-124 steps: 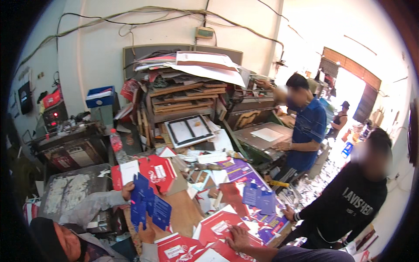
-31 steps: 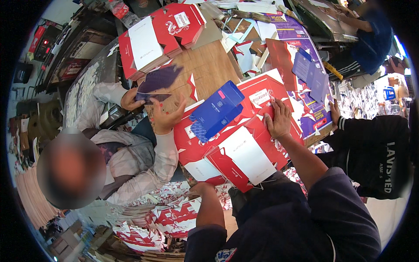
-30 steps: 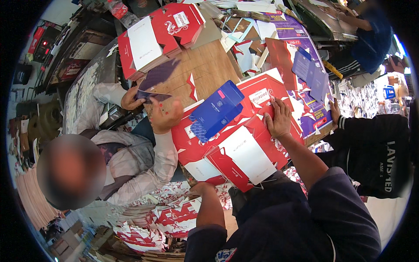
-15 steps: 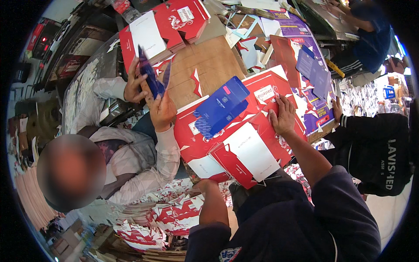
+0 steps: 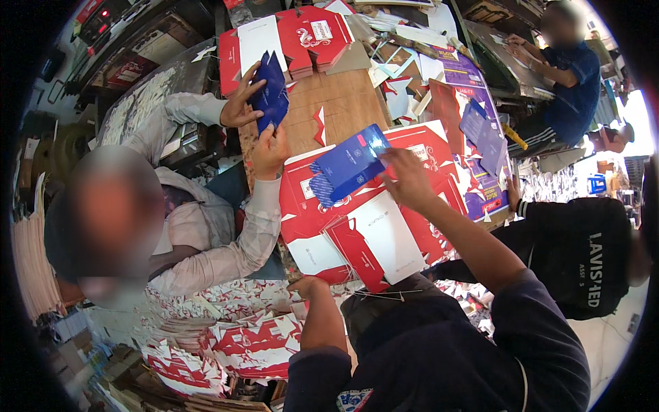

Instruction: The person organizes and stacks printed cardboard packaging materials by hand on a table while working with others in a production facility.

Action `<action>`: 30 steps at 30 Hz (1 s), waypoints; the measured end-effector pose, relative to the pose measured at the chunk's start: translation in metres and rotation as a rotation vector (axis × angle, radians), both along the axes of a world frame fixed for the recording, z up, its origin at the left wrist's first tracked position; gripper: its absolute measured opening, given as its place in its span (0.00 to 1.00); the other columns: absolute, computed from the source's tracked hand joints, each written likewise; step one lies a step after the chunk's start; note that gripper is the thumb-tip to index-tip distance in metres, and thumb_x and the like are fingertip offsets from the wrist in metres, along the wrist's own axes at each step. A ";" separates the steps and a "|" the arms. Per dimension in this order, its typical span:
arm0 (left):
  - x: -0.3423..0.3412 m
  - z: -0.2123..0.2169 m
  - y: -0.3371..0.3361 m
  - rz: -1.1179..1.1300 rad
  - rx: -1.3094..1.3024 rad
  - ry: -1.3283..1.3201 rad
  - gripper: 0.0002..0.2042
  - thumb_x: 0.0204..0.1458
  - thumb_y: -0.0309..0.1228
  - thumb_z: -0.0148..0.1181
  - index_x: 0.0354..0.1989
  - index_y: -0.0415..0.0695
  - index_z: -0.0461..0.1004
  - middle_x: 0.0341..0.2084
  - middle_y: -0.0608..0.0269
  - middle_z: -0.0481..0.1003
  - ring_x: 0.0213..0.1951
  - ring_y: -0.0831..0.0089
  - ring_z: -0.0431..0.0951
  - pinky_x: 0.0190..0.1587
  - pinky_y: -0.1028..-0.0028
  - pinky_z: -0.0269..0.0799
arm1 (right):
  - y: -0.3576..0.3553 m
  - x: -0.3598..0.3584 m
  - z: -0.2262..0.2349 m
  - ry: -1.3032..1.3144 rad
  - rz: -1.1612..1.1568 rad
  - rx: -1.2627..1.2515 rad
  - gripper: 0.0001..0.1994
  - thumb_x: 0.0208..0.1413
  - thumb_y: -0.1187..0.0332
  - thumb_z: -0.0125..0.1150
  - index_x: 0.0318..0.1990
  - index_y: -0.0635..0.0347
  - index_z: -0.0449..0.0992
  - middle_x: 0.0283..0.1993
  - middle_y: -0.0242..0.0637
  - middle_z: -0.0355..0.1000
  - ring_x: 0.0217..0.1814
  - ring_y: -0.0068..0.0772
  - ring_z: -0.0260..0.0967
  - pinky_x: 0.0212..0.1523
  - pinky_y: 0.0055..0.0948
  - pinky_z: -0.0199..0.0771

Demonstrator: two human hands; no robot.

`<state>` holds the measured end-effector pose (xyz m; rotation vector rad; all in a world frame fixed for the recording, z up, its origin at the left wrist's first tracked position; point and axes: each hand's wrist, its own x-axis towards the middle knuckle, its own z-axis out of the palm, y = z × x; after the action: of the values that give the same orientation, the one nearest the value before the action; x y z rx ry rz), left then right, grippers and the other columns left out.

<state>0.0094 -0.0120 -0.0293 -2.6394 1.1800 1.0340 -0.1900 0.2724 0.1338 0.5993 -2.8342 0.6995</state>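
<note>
Cardboard blanks in red and white (image 5: pixel 357 226) cover the wooden tabletop (image 5: pixel 336 110). On that stack lies a blue carton blank (image 5: pixel 347 168), and the right hand (image 5: pixel 405 180) now rests its spread fingers on the blank's right end; half a second ago it lay flat farther right on the red sheets. The left hand (image 5: pixel 309 287) hangs at the tabletop's near edge, its grip loosely curled, holding nothing. Across the tabletop, a co-worker's hands (image 5: pixel 257 123) have lifted a smaller blue blank (image 5: pixel 271 96) higher.
</note>
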 end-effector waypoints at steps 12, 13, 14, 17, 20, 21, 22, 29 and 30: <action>-0.017 0.052 0.014 -0.012 -0.007 0.005 0.43 0.65 0.58 0.23 0.48 0.21 0.72 0.52 0.29 0.72 0.55 0.39 0.74 0.63 0.47 0.66 | -0.043 -0.021 -0.031 -0.262 0.069 0.335 0.29 0.51 0.55 0.68 0.62 0.48 0.72 0.59 0.37 0.66 0.61 0.45 0.63 0.58 0.49 0.67; -0.008 0.031 0.006 0.080 -0.014 0.019 0.44 0.65 0.59 0.25 0.46 0.21 0.74 0.51 0.29 0.73 0.55 0.40 0.74 0.63 0.48 0.66 | -0.046 -0.023 -0.029 -0.253 0.082 0.316 0.29 0.49 0.54 0.70 0.60 0.48 0.73 0.59 0.37 0.66 0.61 0.45 0.63 0.58 0.49 0.67; -0.007 0.025 0.005 0.122 -0.027 0.029 0.45 0.64 0.60 0.26 0.46 0.21 0.74 0.50 0.29 0.74 0.55 0.40 0.75 0.63 0.48 0.65 | -0.046 -0.025 -0.029 -0.279 0.078 0.326 0.30 0.49 0.53 0.70 0.61 0.47 0.72 0.60 0.37 0.66 0.61 0.45 0.62 0.59 0.49 0.67; -0.007 0.016 0.005 0.208 -0.056 0.039 0.47 0.62 0.63 0.28 0.44 0.20 0.75 0.49 0.29 0.75 0.55 0.40 0.75 0.64 0.48 0.64 | -0.047 -0.030 -0.022 -0.357 0.066 0.358 0.34 0.49 0.52 0.71 0.64 0.46 0.69 0.61 0.37 0.65 0.62 0.46 0.62 0.60 0.49 0.67; -0.008 0.012 0.004 0.211 -0.066 0.028 0.48 0.61 0.65 0.28 0.44 0.19 0.75 0.49 0.29 0.75 0.55 0.39 0.75 0.64 0.49 0.63 | -0.052 -0.039 -0.013 -0.420 0.063 0.410 0.37 0.49 0.51 0.71 0.67 0.44 0.65 0.62 0.37 0.64 0.63 0.46 0.61 0.61 0.50 0.66; -0.007 0.013 0.005 0.212 -0.071 0.026 0.48 0.61 0.65 0.28 0.44 0.19 0.75 0.48 0.29 0.75 0.55 0.38 0.75 0.65 0.49 0.63 | -0.053 -0.041 -0.012 -0.440 0.067 0.438 0.38 0.49 0.51 0.71 0.68 0.44 0.63 0.62 0.37 0.63 0.63 0.46 0.61 0.61 0.50 0.66; -0.008 0.014 0.005 0.212 -0.076 0.024 0.48 0.62 0.64 0.28 0.43 0.19 0.75 0.48 0.29 0.75 0.54 0.38 0.74 0.65 0.49 0.63 | -0.054 -0.042 -0.010 -0.460 0.072 0.466 0.39 0.49 0.51 0.71 0.69 0.43 0.62 0.63 0.37 0.63 0.64 0.46 0.61 0.61 0.50 0.66; -0.003 0.009 0.005 0.109 0.010 0.046 0.43 0.65 0.60 0.25 0.51 0.24 0.72 0.53 0.32 0.73 0.55 0.35 0.74 0.63 0.45 0.65 | -0.047 -0.033 -0.016 -0.368 0.030 0.373 0.34 0.45 0.54 0.74 0.62 0.46 0.72 0.59 0.36 0.67 0.63 0.46 0.62 0.60 0.49 0.66; 0.005 -0.005 0.000 0.036 0.022 0.024 0.43 0.65 0.60 0.25 0.51 0.23 0.72 0.53 0.32 0.73 0.55 0.35 0.73 0.63 0.45 0.65 | -0.050 -0.033 -0.014 -0.363 0.043 0.366 0.33 0.46 0.54 0.74 0.62 0.47 0.72 0.58 0.37 0.66 0.62 0.46 0.62 0.60 0.48 0.66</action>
<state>0.0145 -0.0116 -0.0342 -2.6485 1.1226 1.0814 -0.2226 0.2224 0.1201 0.6415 -3.3331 0.3178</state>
